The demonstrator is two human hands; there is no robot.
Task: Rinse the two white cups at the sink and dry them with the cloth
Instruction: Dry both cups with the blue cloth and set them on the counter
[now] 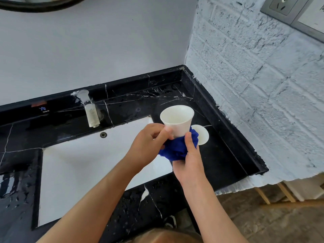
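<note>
A white cup (178, 118) is held mouth-up above the right end of the sink. My left hand (149, 142) pinches its lower wall from the left, thumb against the side. My right hand (190, 160) grips a bunched blue cloth (177, 148) pressed under and around the cup's base. A second white cup (203, 135) stands on the black counter just behind the cloth, partly hidden by it.
The white sink basin (78, 165) is set in a black marble counter (219, 155) with water drops on its front. A chrome tap (90, 109) stands behind the basin. A white brick wall (254, 85) closes the right side; the counter's edge drops off at the front right.
</note>
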